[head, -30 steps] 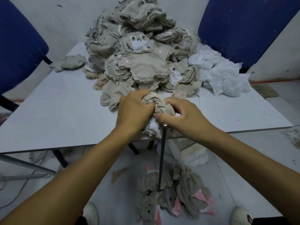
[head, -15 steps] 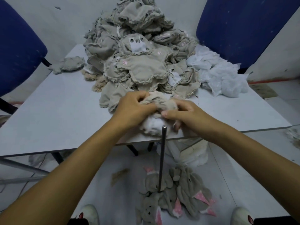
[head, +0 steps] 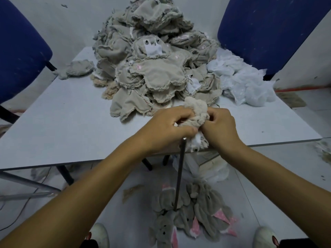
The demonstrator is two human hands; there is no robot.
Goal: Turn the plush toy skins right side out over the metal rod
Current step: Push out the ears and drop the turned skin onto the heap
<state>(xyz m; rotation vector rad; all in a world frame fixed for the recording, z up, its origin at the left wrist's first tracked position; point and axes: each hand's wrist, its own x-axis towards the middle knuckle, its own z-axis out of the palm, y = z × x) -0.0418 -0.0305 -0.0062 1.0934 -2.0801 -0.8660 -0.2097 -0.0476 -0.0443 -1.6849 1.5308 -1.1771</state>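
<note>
Bunching a beige plush toy skin between both hands, just above the near edge of the grey surface; most of that skin buried under fingers, only a fuzzy lump on top and a white-lined scrap below showing, so inside-out or right-side-out hard to say. Left hand curled tight round the skin's left side, thumb laid along the bottom, knuckles up. Right hand likewise curled, grip pinching the skin's right side, fingertips tucked out of sight into the cloth. Both forearms reaching in from the bottom corners, cut off by the frame. Metal rod upright beneath the hands, its top end just under the left thumb and beside the white scrap; contact with the skin not clear; its foot lost among grey finished toys with pink ears on the floor. Heaped behind the hands, a tall pile of beige skins, its top cut off; white stuffing to its right; one stray skin well apart at the far left. Blue chairs at either side, only partly in frame. White shoes at the bottom edge, cropped.
</note>
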